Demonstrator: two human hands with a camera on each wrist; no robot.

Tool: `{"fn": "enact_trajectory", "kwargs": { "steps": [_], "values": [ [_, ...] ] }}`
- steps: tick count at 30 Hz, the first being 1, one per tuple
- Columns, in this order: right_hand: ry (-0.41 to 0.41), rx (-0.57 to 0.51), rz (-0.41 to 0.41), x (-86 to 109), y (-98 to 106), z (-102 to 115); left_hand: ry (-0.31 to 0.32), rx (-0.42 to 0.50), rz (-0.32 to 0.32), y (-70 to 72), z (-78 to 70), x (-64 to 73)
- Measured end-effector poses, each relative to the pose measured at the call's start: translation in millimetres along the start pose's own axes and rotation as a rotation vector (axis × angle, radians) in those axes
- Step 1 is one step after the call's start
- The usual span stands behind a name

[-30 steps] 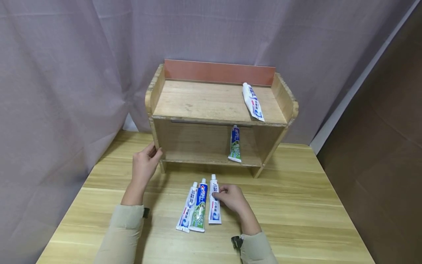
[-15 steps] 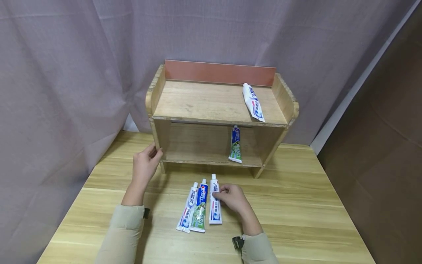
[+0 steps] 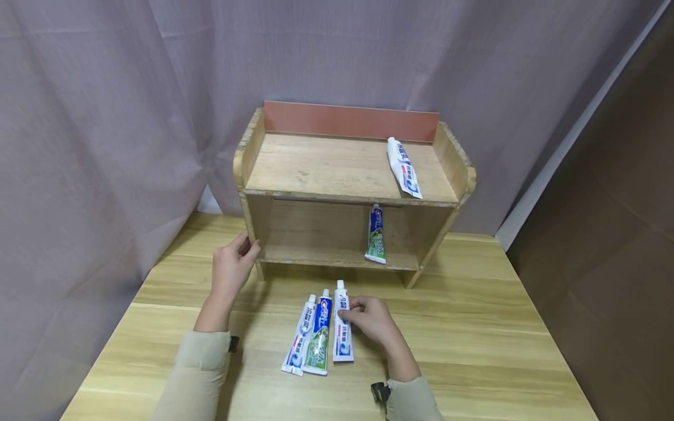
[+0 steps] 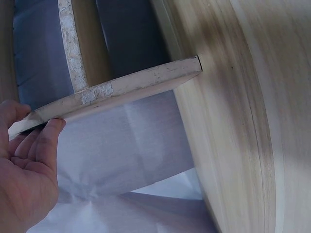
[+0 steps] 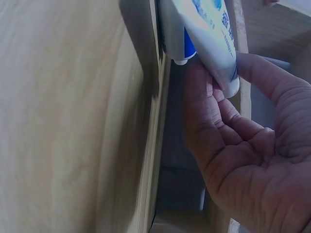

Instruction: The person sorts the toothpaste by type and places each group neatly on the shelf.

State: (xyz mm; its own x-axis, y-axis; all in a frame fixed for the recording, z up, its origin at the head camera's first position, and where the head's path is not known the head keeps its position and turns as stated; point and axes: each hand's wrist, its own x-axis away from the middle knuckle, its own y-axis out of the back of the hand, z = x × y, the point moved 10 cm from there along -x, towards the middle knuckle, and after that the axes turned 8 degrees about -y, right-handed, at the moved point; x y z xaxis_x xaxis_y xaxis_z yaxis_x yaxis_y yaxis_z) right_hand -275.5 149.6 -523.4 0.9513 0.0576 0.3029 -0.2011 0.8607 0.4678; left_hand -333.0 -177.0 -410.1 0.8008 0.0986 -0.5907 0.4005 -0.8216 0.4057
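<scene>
My left hand grips the left side panel of a small wooden shelf; in the left wrist view its thumb and fingers pinch the panel's edge. My right hand holds a white toothpaste tube between thumb and fingers, in front of the shelf. In the right wrist view the white tube stands tilted in the fingers. Just left of it lie a blue and green toothpaste tube and another white tube, side by side and touching.
On the upper board rests a white toothpaste tube, toward the right. A blue and green tube lies on the lower board, also toward the right. Grey curtain hangs behind the wooden table; a brown panel stands at the right.
Both hands keep their places and their holds. The whole head view has shifted slightly, so things appear a little lower. No tube has visibly changed place.
</scene>
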Motion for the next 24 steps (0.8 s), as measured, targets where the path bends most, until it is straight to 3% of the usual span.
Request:
{"fn": "enact_trajectory", "kwargs": {
  "steps": [24],
  "values": [
    [0.032,-0.031,0.001,3.9,3.2,6.5,-0.024,-0.019,-0.015,1.7,-3.1,0.4]
  ]
}}
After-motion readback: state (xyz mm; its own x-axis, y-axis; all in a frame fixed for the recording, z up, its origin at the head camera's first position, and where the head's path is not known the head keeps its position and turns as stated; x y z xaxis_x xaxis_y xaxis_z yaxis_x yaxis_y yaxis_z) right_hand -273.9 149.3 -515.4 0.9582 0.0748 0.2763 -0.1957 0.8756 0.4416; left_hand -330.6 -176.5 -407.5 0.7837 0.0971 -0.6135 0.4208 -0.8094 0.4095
